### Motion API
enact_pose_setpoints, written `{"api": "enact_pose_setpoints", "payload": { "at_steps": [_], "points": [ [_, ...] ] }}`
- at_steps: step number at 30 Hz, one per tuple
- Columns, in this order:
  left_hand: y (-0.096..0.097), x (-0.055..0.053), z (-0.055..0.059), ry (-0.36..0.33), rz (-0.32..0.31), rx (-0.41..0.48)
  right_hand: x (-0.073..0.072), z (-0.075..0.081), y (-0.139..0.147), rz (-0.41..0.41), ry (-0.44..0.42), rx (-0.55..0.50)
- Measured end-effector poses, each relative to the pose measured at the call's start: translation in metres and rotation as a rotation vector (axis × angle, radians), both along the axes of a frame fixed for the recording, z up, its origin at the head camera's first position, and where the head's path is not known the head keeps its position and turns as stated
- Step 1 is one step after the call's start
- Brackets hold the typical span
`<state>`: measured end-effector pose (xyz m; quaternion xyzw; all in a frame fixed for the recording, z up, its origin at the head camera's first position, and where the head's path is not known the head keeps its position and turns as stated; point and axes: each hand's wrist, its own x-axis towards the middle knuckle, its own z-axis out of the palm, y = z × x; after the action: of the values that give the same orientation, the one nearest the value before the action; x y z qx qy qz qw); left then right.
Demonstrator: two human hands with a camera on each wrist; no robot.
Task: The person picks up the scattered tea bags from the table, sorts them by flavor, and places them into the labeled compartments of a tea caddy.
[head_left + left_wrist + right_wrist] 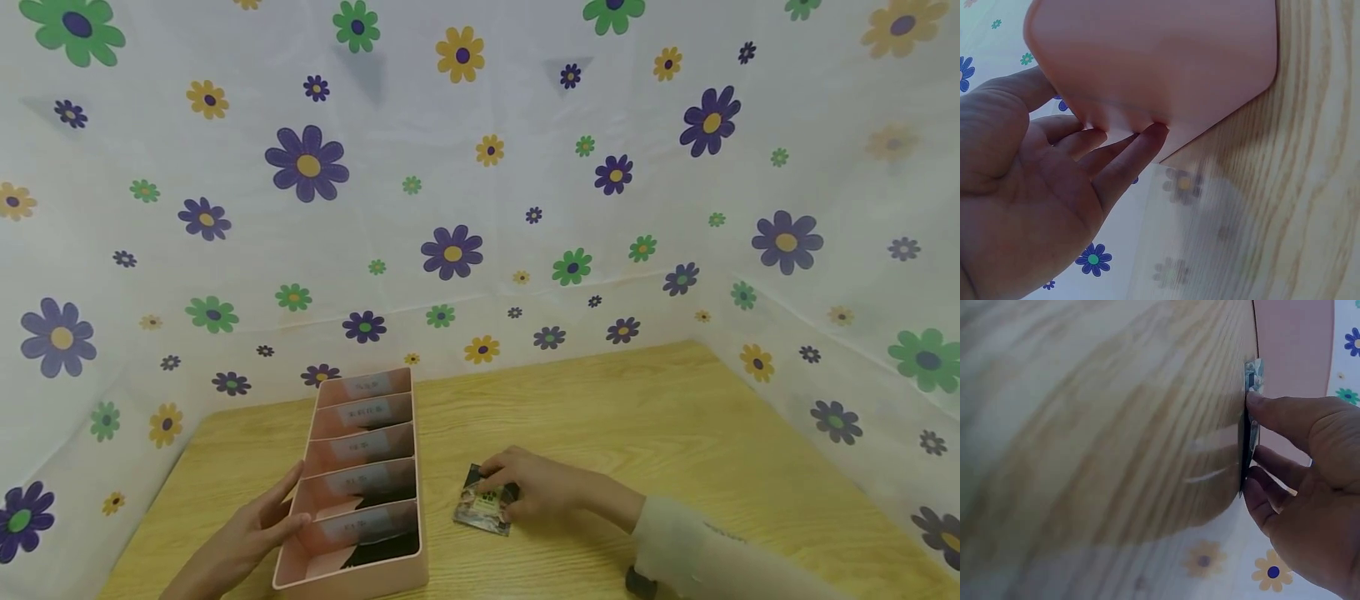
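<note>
A long pink divided box (423, 533) stands on the table, with labelled grey panels across its compartments. My left hand (243, 537) holds its left side, thumb over the rim. In the left wrist view, the fingertips (1159, 129) press on the outer wall of the pink box (1166, 56). Right of the box, a small flat packet (480, 515), dark with a printed yellow-green middle, lies at the table surface. My right hand (543, 483) reaches over it from the right. Thumb and fingers pinch the packet (1252, 378) by its edges in the right wrist view.
The table (585, 408) has a light wood-grain top. A white flower-printed cloth (525, 183) rises behind it and along both sides. Some dark material (386, 546) shows inside the nearest compartment. A small black object (641, 582) sits under the right sleeve.
</note>
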<state>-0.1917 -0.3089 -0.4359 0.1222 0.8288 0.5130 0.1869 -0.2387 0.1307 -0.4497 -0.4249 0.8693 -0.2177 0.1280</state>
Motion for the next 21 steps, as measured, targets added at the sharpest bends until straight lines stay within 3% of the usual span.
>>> {"api": "enact_pose_setpoints", "payload": {
  "at_steps": [8, 21],
  "points": [
    [0.001, -0.001, 0.000, -0.018, -0.013, 0.020, 0.003, 0.004, -0.005, -0.048, 0.016, 0.047],
    [0.000, -0.002, 0.000, -0.011, -0.030, 0.047, 0.010, 0.009, -0.032, -0.281, 0.018, 0.060]
  ]
}}
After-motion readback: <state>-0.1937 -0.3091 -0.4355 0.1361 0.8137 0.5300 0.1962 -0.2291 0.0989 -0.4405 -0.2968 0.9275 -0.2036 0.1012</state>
